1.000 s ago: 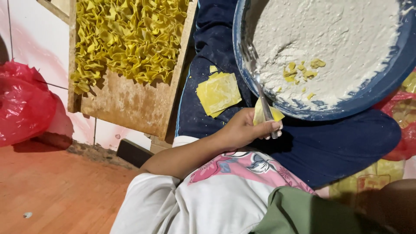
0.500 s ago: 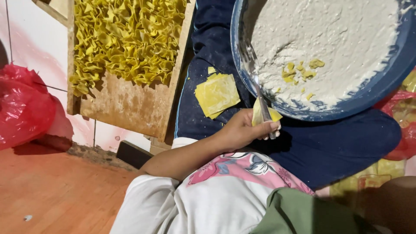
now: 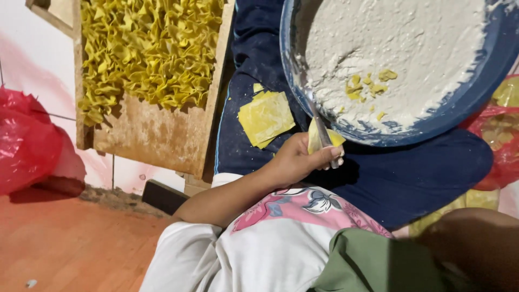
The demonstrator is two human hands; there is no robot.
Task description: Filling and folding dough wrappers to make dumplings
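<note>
1. Far left we see a red plastic bag (image 3: 30, 143) on the floor against the white wall, with reddish floor (image 3: 65, 243) below it.
2. Next, a wooden tray (image 3: 151, 138) leans just beside the dark blue trousers; its upper part is packed with folded yellow dough pieces (image 3: 146, 48), its lower part is bare wood.
3. A stack of flat yellow dough squares (image 3: 266, 117) lies on the dark blue trousers (image 3: 254, 65), between the tray and the bowl.
4. We see one hand only, the left hand (image 3: 297, 159), reaching in from the lower middle. Its fingers are curled shut, pinching a yellow dough square (image 3: 316, 141) together with the handle of a metal spoon (image 3: 319, 127).
5. The spoon runs up from the hand over the rim into the bowl, its far end at the white filling.
6. The blue bowl (image 3: 465, 103) rests on the lap, upper right, holding white filling (image 3: 394, 43) with a few yellow scraps (image 3: 370, 86) on it.
7. The right hand is not in view; we cannot tell its grip.
8. Far right, a red bag (image 3: 505, 151) and yellow wrappers (image 3: 508, 92) sit partly hidden behind the bowl.
</note>
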